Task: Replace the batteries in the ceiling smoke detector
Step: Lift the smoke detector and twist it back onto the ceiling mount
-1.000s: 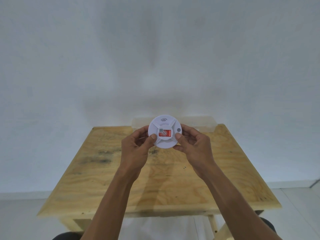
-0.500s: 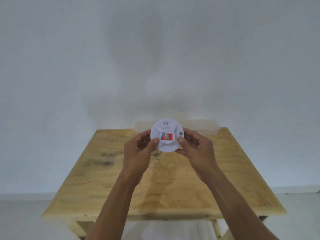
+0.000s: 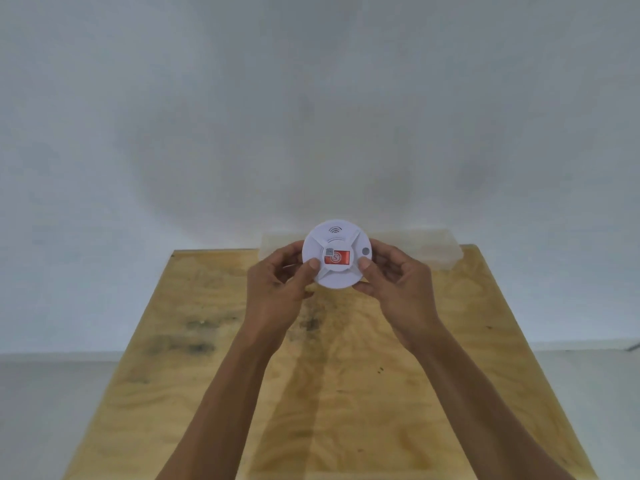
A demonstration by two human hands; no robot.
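A pale wooden tabletop (image 3: 207,393) fills the lower view, a clear plastic box (image 3: 433,249) at its far edge. Above it, the left hand (image 3: 277,292) and right hand (image 3: 401,289) together grip the round white smoke detector (image 3: 336,254), thumbs flanking its red label (image 3: 337,259).

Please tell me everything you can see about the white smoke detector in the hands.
The smoke detector is a round white disc that looks like plastic, held above the wooden table with its face towards the camera. Four raised ribs run to a middle hub bearing a red label and a small code sticker. A wave symbol sits near the top and a grey button at the right. The left hand and right hand hold its edges, thumbs in front.
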